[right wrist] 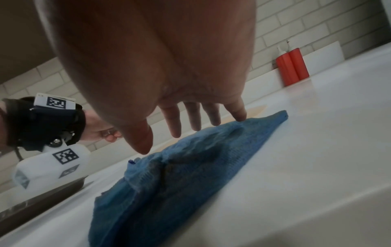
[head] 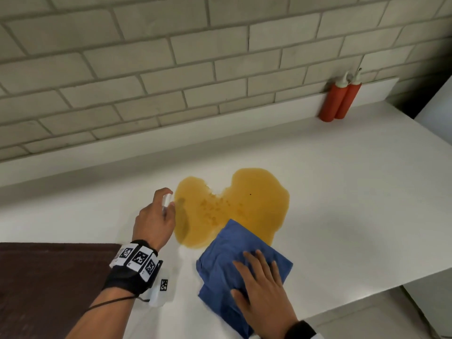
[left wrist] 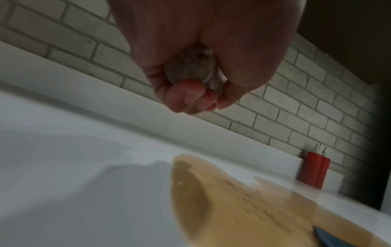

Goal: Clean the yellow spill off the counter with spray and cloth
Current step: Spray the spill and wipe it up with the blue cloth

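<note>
Spill, a yellow puddle, spreads mid-counter. The cloth, blue, overlaps its near edge, pressed flat by the right hand with fingers straight and spread. The left hand curls round a small spray bottle at the spill's left edge.

Your head camera looks steeply down on the white counter. Both wrist cameras sit low, facing the brick wall; all three share the red bottles at two o'clock.

Blue cloth overlapping yellow spill
</note>
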